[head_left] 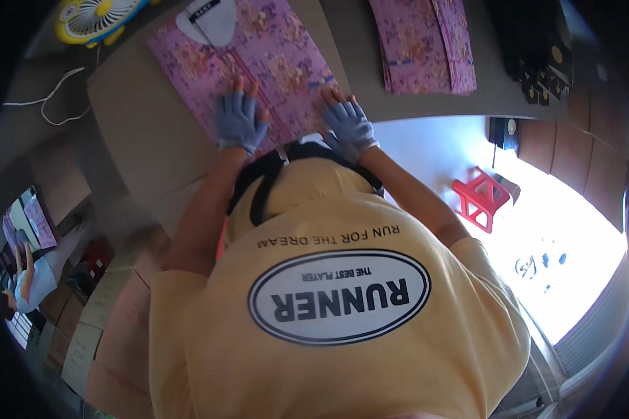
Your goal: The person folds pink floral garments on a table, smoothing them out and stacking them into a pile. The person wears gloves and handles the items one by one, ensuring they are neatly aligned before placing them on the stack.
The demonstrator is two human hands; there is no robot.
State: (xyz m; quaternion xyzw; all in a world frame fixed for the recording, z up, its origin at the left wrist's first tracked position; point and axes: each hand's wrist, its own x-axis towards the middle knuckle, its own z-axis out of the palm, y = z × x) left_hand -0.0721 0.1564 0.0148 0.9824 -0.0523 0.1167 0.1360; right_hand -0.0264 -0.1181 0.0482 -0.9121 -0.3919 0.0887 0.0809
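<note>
A folded pink-purple floral garment (276, 66) lies on the tabletop (356, 49), directly in front of the person and slightly aslant, its white collar insert (220, 24) and small black label (204, 12) at the far end. The left hand (242, 120), in a grey-blue fingerless glove, rests on its near part; the grip is unclosed, fingers stretched forward and slightly apart. The right hand (347, 127), gloved alike, lies at the garment's near right edge, its fingers also extended and its grip not clamped on anything.

Beneath the garment, a lighter brown sheet (133, 105) covers the left part of the tabletop. Well to the right lie more folded floral garments (426, 45), and beyond them dark items with tags (541, 63). A yellow-and-blue fan (98, 15) stands at the far left, near a white cable (49, 105).

A red stool (481, 199) stands on the floor to the right. At the left rim, a co-worker (38, 283) in a pale top reaches toward purple fabric (40, 216), near cardboard boxes (108, 314).
</note>
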